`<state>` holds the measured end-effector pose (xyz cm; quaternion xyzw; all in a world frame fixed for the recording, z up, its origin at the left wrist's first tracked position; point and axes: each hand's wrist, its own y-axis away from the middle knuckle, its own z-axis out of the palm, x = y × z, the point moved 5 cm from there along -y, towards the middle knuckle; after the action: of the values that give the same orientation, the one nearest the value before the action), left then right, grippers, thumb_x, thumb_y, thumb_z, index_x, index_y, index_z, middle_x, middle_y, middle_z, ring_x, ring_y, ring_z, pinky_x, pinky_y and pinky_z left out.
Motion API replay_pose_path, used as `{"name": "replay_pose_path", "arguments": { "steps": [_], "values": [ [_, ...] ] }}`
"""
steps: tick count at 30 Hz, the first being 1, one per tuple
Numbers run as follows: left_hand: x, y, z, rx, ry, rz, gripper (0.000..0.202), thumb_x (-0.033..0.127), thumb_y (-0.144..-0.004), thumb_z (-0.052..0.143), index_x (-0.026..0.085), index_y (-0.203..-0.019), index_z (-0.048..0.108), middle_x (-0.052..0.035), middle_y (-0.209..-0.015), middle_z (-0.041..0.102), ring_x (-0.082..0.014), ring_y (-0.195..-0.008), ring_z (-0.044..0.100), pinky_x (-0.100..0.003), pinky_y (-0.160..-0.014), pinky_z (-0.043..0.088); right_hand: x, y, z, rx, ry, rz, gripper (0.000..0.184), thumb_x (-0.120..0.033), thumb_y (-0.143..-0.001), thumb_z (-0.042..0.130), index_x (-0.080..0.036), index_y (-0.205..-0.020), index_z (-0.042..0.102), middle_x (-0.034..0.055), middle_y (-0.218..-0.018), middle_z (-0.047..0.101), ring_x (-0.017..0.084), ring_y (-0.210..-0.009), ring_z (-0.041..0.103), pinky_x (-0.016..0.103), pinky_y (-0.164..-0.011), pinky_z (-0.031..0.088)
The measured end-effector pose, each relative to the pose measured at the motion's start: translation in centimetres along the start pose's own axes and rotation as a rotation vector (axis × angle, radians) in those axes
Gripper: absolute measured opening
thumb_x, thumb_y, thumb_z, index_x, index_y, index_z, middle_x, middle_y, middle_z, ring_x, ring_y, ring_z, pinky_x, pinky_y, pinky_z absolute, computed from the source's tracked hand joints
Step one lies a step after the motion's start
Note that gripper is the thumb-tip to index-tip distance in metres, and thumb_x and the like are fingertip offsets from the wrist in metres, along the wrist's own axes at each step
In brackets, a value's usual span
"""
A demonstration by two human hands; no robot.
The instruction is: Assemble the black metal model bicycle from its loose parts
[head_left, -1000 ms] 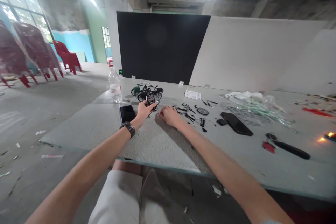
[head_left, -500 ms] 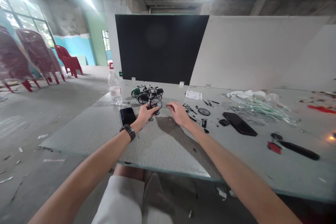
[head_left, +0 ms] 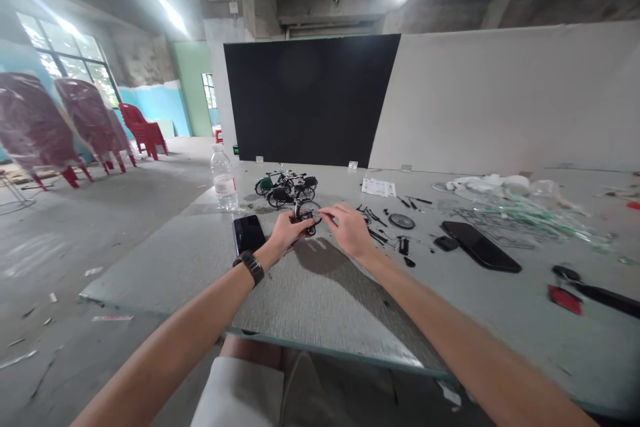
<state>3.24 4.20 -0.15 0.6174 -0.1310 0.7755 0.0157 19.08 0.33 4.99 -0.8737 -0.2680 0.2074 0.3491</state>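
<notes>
My left hand is closed around the lower part of a small model bicycle, whose thin spoked wheel faces up and away from me. At that wheel's right edge, the fingertips of my right hand are pinched together, touching or nearly touching the rim. Whatever lies between them is too small to tell. Just behind stand several finished-looking model bicycles, among them a black one and one with a green box. To the right lie a loose wheel and scattered black parts.
A water bottle and a phone are on the left. On the right lie another phone, a paper sheet, clear plastic bags and a black-handled tool. The table's near edge runs before my lap.
My right hand has closed in on the model bicycle's wheel, bringing its fingertips to the rim. My left hand keeps its hold. The whole view has shifted slightly.
</notes>
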Motion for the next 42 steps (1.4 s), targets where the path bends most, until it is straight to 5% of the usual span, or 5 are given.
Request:
{"name": "replay_pose_path", "arguments": {
  "steps": [10,23,29,33,42],
  "values": [
    [0.7,0.5,0.3,-0.008,0.038,-0.024,0.041,0.038,-0.060,0.092,0.011,-0.082,0.071,-0.0040,-0.078,0.068,-0.0114,-0.066,0.060,-0.026,-0.062,0.053,-0.4,0.0,0.3,-0.116,0.110,0.027,0.029,-0.030,-0.105,0.048,-0.022,-0.111,0.075,0.0092,-0.104,0.078,0.027,-0.101,0.066,0.040,-0.089,0.045],
    [-0.3,-0.1,-0.1,-0.018,0.003,-0.038,0.042,0.041,-0.064,0.090,0.012,-0.084,0.068,-0.0007,-0.069,0.063,-0.0095,-0.059,0.055,-0.027,-0.062,0.053,-0.7,0.0,0.1,-0.086,0.060,0.041,0.025,-0.035,-0.103,0.051,-0.021,-0.104,0.072,0.0091,-0.102,0.076,0.026,-0.095,0.067,0.035,-0.083,0.047],
    [-0.3,0.4,0.7,-0.139,-0.041,-0.116,0.033,0.034,-0.064,0.089,0.012,-0.076,0.067,-0.0020,-0.067,0.063,-0.0106,-0.058,0.057,-0.026,-0.059,0.049,0.1,-0.8,-1.4,-0.032,-0.098,0.106,0.028,-0.038,-0.103,0.050,-0.021,-0.099,0.072,0.0098,-0.097,0.074,0.025,-0.090,0.066,0.037,-0.082,0.050],
    [0.3,1.2,1.4,-0.295,-0.128,-0.185,0.032,0.035,-0.064,0.089,0.013,-0.072,0.068,-0.0052,-0.067,0.067,-0.0132,-0.060,0.060,-0.026,-0.059,0.046,0.8,-1.0,-1.6,-0.135,-0.178,0.118,0.029,-0.042,-0.100,0.056,-0.021,-0.094,0.074,0.0120,-0.104,0.070,0.026,-0.094,0.067,0.039,-0.084,0.051],
    [0.9,1.8,1.5,-0.377,-0.352,-0.135,0.026,0.037,-0.070,0.084,0.015,-0.071,0.072,-0.0032,-0.061,0.062,-0.0129,-0.056,0.055,-0.026,-0.054,0.040,0.7,-1.0,-1.0,-0.281,-0.216,0.135,0.021,-0.038,-0.093,0.068,-0.021,-0.084,0.076,0.0099,-0.109,0.066,0.024,-0.095,0.066,0.041,-0.091,0.050]
  ]
}}
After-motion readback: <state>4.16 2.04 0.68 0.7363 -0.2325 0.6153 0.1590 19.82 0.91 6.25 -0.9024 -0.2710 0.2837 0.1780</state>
